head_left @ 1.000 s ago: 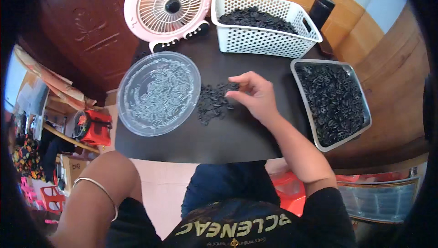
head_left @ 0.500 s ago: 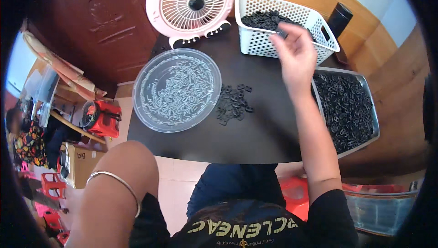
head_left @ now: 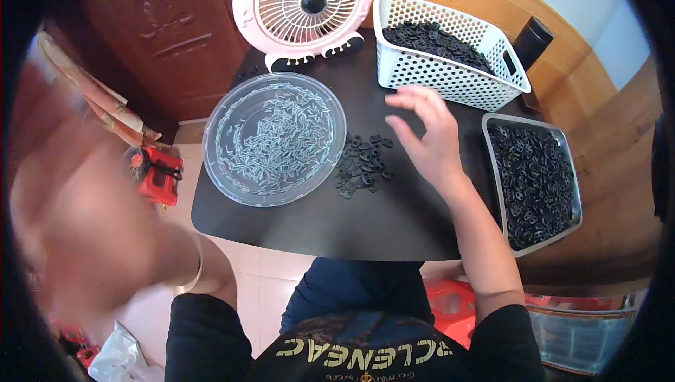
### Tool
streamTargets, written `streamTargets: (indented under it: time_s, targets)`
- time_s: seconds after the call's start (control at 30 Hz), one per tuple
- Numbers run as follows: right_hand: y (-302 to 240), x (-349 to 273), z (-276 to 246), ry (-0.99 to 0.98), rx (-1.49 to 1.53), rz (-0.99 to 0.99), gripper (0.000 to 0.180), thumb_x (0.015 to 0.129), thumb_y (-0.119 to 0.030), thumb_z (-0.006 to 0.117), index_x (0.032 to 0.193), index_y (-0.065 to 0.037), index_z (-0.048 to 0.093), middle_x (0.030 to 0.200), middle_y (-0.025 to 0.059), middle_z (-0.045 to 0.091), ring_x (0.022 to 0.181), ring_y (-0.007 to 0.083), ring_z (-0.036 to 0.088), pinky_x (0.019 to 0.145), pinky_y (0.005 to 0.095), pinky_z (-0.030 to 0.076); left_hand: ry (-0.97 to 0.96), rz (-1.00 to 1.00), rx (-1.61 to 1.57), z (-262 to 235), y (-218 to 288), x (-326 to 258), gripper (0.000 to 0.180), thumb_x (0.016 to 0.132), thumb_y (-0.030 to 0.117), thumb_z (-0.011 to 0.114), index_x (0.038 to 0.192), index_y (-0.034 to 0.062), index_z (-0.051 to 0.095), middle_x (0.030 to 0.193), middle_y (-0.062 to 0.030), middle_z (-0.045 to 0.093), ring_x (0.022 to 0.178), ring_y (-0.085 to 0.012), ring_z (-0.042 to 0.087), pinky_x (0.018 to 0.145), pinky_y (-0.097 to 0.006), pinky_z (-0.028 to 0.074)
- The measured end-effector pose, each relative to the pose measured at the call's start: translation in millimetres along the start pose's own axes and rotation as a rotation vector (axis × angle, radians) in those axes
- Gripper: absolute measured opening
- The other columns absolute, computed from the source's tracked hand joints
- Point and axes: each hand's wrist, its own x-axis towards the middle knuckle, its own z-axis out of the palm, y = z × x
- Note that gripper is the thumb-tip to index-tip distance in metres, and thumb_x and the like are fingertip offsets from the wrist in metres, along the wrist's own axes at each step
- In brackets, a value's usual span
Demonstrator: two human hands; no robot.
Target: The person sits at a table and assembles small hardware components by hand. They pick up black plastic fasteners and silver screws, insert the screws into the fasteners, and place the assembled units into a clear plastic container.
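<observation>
My right hand (head_left: 430, 139) hovers over the table between the white basket and a small heap of loose black parts. Its fingers are apart from the thumb, and nothing shows between them. Close to the camera, my left hand (head_left: 84, 199) is raised at the far left, a large smear whose fingers I cannot make out. Small black plastic parts with holes (head_left: 363, 164) lie on the dark table. Beside them stands a round clear tub (head_left: 242, 199) of short silvery pins (head_left: 281, 136). More black parts fill the white perforated basket (head_left: 450, 76) and a metal tray (head_left: 540, 248).
A pink fan (head_left: 313, 3) stands at the back of the dark table (head_left: 316, 231). Behind the basket is a black cylinder (head_left: 532, 42). A red stool (head_left: 450, 308) is under the front edge; a white plastic bag (head_left: 123, 357) lies on the floor at left.
My right hand has come back from the basket toward the middle of the table, its fingers now spread. My left arm has swung up, bringing its hand close to the camera.
</observation>
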Motion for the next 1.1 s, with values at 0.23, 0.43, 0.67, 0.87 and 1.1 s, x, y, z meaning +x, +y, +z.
streamTargets:
  time_s: [0.23,0.43,0.67,0.87,1.1]
  targets:
    - [20,-31,2,-0.063,0.011,0.168,0.020,0.073,-0.003,0.065,0.092,-0.008,0.062,0.091,0.0068,0.058,0.082,0.0208,0.060,0.067,0.0295,0.048,-1.132,-0.035,0.619,-27,-151,-60,0.013,0.069,0.001,0.061,0.082,0.0014,0.059,0.078,-0.0117,0.058,0.077,-0.0285,0.057,0.068,-0.036,0.046]
    - [23,-32,5,-0.097,0.084,0.237,0.018,0.074,-0.002,0.064,0.091,-0.007,0.062,0.086,0.0062,0.058,0.075,0.0168,0.061,0.065,0.0285,0.048,-1.384,-0.068,0.599,-40,-174,-88,0.011,0.064,0.002,0.062,0.075,0.0030,0.062,0.073,-0.0105,0.056,0.073,-0.0292,0.057,0.066,-0.039,0.045]
    - [27,-32,2,-0.076,0.104,0.260,0.017,0.074,-0.001,0.063,0.091,-0.006,0.062,0.086,0.0078,0.058,0.072,0.0169,0.062,0.065,0.0272,0.049,-1.420,-0.099,0.648,-34,-175,-90,0.013,0.061,0.001,0.063,0.074,0.0036,0.062,0.072,-0.0101,0.057,0.073,-0.0289,0.057,0.066,-0.039,0.045]
    - [26,-32,2,-0.097,0.088,0.250,0.016,0.075,-0.001,0.063,0.091,-0.005,0.062,0.086,0.0075,0.058,0.070,0.0164,0.062,0.064,0.0272,0.049,-1.415,-0.147,0.728,-39,-184,-94,0.013,0.061,0.001,0.062,0.073,0.0040,0.061,0.074,-0.0105,0.057,0.073,-0.0295,0.057,0.066,-0.039,0.046]
    - [27,-33,2,-0.095,0.129,0.233,0.016,0.075,-0.001,0.062,0.091,-0.006,0.062,0.086,0.0072,0.058,0.070,0.0161,0.061,0.063,0.0264,0.049,-1.346,-0.245,0.706,-44,-181,-88,0.010,0.063,-0.001,0.058,0.072,0.0025,0.054,0.073,-0.0109,0.057,0.072,-0.0283,0.058,0.065,-0.037,0.046]
